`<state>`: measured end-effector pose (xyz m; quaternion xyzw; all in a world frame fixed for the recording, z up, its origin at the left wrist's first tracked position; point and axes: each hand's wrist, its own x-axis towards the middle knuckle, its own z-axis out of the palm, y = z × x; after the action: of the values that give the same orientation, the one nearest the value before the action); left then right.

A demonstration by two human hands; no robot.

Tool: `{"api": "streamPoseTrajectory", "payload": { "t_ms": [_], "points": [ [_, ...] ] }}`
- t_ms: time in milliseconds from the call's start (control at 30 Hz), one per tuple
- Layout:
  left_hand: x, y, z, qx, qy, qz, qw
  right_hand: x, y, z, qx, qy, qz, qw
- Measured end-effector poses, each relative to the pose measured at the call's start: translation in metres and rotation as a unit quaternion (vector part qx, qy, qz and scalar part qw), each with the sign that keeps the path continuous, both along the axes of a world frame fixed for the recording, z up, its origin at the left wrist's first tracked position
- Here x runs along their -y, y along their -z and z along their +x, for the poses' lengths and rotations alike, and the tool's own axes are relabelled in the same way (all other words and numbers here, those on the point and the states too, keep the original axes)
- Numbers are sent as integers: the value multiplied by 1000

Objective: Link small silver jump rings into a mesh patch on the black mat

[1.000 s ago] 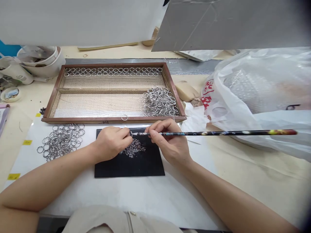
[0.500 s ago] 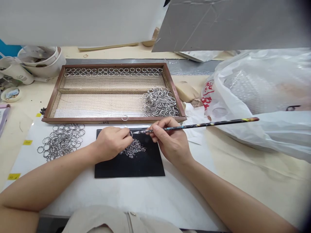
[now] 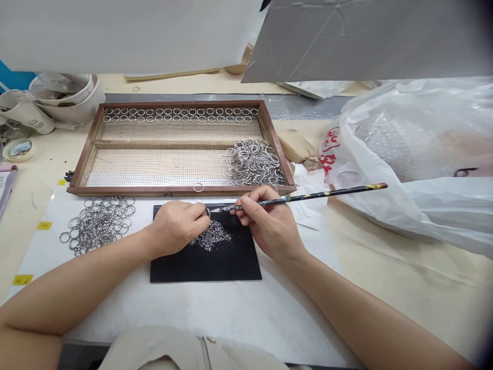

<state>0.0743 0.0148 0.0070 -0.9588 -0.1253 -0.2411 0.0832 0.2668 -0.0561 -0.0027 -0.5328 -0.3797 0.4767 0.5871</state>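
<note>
My left hand [image 3: 179, 226] is closed in a pinch on a small metal ring [image 3: 208, 211], of which only the edge shows past the fingertips. My right hand [image 3: 271, 223] grips a thin, dark, paint-speckled picking pencil [image 3: 327, 194] between thumb and fingers. Its pale pointed tip is at the ring's edge; whether they touch I cannot tell. Beneath both hands lies a black mat [image 3: 208, 267] with a heap of tiny shiny stones [image 3: 211, 236], partly covered by my left fingers.
Behind the mat is a wooden mesh tray [image 3: 181, 191] with rows of rings [image 3: 177, 114] and a ring pile [image 3: 252, 162]. Another ring pile [image 3: 100, 223] lies left. White cups [image 3: 77, 103] stand back left; a plastic bag [image 3: 385, 154] bulges at right. Grey sheeting [image 3: 365, 41] overhangs above.
The pencil has turned in my right hand, its back end now further left and slightly higher. Its tip and my left hand with the ring stay almost in place.
</note>
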Motion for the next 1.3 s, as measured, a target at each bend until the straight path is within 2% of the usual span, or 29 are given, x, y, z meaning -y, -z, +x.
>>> {"api": "streamPoseTrajectory", "payload": {
  "t_ms": [1300],
  "points": [
    [-1, -1, 1, 5, 4, -7, 1000, 1, -2, -1, 4, -16, 34, 999]
  ]
}}
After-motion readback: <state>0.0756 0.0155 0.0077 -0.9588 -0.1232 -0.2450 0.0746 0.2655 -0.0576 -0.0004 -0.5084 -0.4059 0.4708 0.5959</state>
